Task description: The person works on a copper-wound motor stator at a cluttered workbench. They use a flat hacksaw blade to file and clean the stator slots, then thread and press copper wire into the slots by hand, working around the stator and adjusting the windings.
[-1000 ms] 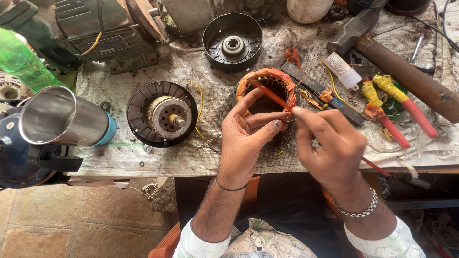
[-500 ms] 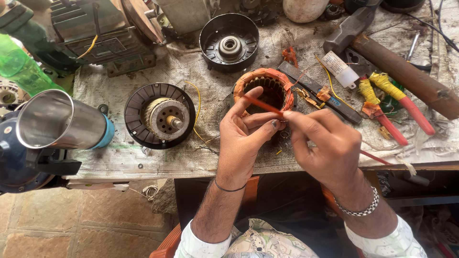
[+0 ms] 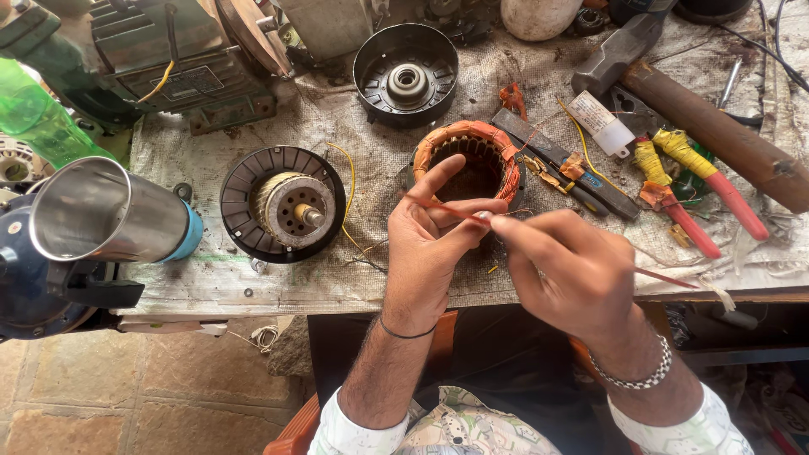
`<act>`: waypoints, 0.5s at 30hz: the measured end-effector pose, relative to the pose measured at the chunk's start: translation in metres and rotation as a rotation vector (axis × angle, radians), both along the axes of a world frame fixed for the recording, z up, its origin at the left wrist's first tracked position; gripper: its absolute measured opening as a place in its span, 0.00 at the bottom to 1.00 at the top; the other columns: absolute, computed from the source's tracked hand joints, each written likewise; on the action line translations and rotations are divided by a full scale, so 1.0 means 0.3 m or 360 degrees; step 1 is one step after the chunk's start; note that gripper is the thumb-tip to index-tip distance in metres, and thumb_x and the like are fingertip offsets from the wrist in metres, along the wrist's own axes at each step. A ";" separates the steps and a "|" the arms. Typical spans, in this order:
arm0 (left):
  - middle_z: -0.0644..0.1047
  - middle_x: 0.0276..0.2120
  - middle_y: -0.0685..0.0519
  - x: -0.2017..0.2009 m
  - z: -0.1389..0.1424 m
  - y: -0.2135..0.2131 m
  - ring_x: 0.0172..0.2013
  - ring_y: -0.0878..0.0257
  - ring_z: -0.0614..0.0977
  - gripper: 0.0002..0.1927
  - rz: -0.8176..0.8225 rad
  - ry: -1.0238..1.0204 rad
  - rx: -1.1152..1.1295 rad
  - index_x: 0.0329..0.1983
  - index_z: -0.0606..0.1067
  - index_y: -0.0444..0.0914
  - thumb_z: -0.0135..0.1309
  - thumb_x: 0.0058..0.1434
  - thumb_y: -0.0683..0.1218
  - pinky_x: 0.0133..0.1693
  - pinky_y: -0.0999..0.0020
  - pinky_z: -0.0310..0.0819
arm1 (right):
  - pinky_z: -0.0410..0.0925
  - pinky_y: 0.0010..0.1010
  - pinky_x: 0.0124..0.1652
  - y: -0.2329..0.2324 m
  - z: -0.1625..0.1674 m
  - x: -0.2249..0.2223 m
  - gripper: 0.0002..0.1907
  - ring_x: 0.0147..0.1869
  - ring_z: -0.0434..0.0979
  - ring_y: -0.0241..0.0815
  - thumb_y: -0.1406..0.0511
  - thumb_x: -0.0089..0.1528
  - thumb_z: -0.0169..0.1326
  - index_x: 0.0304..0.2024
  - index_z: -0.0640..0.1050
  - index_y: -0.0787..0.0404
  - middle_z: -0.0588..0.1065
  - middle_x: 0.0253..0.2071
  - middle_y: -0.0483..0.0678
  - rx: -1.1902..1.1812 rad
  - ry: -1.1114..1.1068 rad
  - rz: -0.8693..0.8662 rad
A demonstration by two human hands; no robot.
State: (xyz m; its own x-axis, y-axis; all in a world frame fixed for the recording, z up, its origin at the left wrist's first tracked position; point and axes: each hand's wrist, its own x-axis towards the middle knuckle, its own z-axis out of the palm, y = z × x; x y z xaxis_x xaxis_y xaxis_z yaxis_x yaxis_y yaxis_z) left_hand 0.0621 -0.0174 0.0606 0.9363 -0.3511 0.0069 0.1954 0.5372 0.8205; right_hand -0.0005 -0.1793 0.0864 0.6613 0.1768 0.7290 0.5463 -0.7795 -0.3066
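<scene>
Holding a thin red wire (image 3: pixel 438 205) between them, the left hand (image 3: pixel 434 244) and the right hand (image 3: pixel 573 274) meet in the middle of the frame, just in front of the orange stator winding (image 3: pixel 468 160) that sits on the desk (image 3: pixel 194 278). The left grip is closed on the wire with thumb and fingers, the index finger lifted toward the winding; the right grip is pinched together on the same wire at its fingertips. To do this step well, I judge the wire should stay taut and straight between both pinches, so it does not kink or scrape its coating on the winding edge. At centre left lies a black rotor (image 3: pixel 282 205), and at upper centre a black end cover (image 3: pixel 406 74). For packages and labels: a small white tube (image 3: pixel 600 124) with a red band lies at upper right beside the yellow and red pliers (image 3: pixel 687 181), and a grey motor (image 3: pixel 181 63) at upper left bears a pale rectangular plate. A green bottle (image 3: pixel 38 118) stands at the far left.
</scene>
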 end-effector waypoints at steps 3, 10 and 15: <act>0.83 0.43 0.38 -0.001 0.004 0.002 0.44 0.57 0.85 0.39 0.0001 0.0000 -0.0002 0.73 0.58 0.24 0.59 0.60 0.33 0.50 0.65 0.82 | 0.69 0.32 0.30 -0.001 0.000 0.009 0.16 0.32 0.77 0.41 0.76 0.62 0.64 0.52 0.82 0.61 0.77 0.36 0.50 -0.0010 0.0016 -0.0292; 0.83 0.44 0.40 -0.021 0.017 -0.005 0.48 0.59 0.86 0.38 0.0045 -0.0100 0.0083 0.73 0.59 0.27 0.59 0.60 0.32 0.54 0.68 0.82 | 0.72 0.29 0.34 -0.006 0.013 -0.009 0.14 0.37 0.81 0.41 0.76 0.66 0.63 0.53 0.80 0.61 0.78 0.41 0.50 0.0146 0.0005 -0.0207; 0.84 0.43 0.45 -0.082 0.020 -0.007 0.45 0.60 0.88 0.35 0.0398 -0.0587 0.0582 0.71 0.61 0.31 0.61 0.62 0.34 0.47 0.70 0.85 | 0.73 0.32 0.36 0.002 0.035 -0.007 0.12 0.39 0.82 0.44 0.76 0.63 0.62 0.49 0.79 0.63 0.78 0.40 0.52 0.0165 0.0023 -0.0186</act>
